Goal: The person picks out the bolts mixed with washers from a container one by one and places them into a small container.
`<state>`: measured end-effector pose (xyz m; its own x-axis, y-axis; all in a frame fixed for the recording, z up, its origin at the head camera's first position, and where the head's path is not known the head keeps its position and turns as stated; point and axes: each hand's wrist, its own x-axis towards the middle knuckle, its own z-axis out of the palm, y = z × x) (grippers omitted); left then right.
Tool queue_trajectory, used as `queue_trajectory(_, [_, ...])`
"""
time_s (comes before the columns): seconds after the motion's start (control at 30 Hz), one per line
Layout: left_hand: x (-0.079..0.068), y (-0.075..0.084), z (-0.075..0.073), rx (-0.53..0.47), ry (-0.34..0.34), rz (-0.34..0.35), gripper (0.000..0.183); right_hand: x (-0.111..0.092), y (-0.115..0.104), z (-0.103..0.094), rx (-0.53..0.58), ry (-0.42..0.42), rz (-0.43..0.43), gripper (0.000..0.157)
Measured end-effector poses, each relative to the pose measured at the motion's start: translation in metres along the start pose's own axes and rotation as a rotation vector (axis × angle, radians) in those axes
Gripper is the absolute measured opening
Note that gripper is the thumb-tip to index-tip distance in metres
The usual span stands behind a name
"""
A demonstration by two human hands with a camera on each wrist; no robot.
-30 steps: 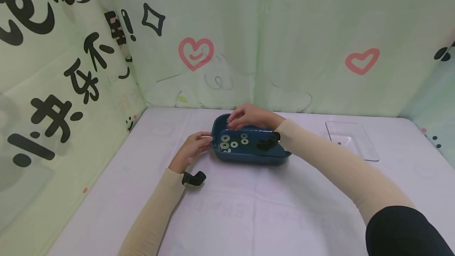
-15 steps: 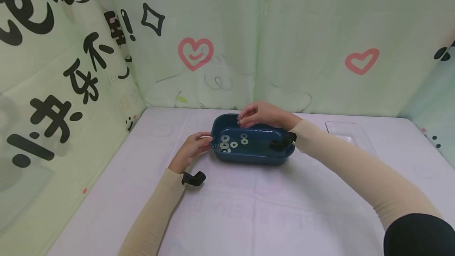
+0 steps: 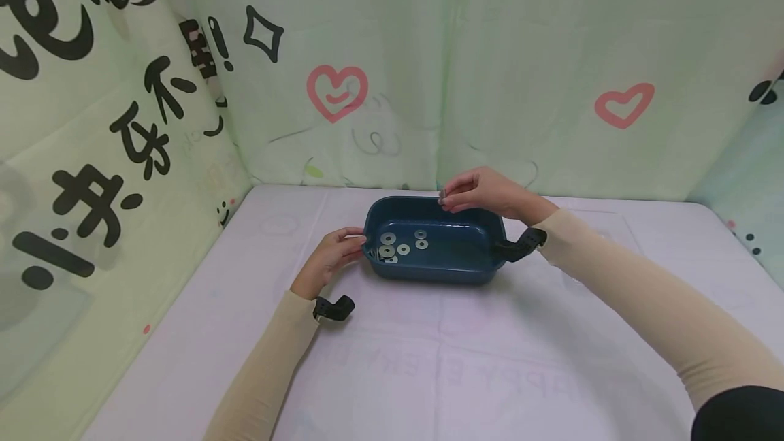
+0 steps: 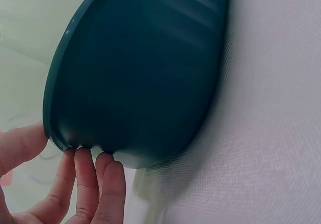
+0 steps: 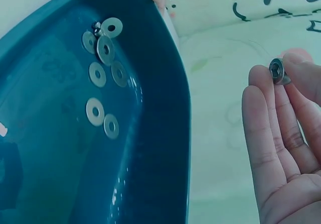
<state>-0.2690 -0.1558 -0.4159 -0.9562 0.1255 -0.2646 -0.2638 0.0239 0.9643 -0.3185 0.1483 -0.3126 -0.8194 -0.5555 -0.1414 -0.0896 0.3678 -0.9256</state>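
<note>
A dark blue rectangular tub [image 3: 465,254] stands on the table. My left hand [image 3: 333,255] holds its left end; in the left wrist view the thumb [image 4: 22,143] is at the rim and the fingertips touch the outer wall. My right hand [image 3: 490,192] is above the tub's far right rim. Between thumb and fingers it pinches a small metal socket-head bolt [image 5: 276,71], whose hex recess shows in the right wrist view. Several flat metal washers [image 5: 95,112] lie at the tub's left end, with a small shiny metal piece [image 5: 97,29] among them.
A white cloth [image 3: 380,366] covers the table. Behind it hangs a pale green printed curtain [image 3: 520,53]. Right of the tub, the faint outline of a clear plastic tray [image 3: 625,226] is mostly hidden by the right forearm.
My right hand has moved right and slightly up across the tub, from above its left part to its far right rim, still pinching the bolt. The left hand and tub stay put.
</note>
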Motion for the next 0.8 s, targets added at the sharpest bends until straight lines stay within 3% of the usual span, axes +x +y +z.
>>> queue_trajectory(0.37, [-0.001,-0.001,-0.001,-0.003,-0.014,0.014,0.04,-0.022,0.008,-0.022,0.011,0.033,-0.042,0.021])
queue_trajectory(0.8, [-0.002,0.0,0.0,-0.001,-0.008,0.002,0.04,-0.048,0.023,-0.048,-0.025,0.088,0.032,0.031])
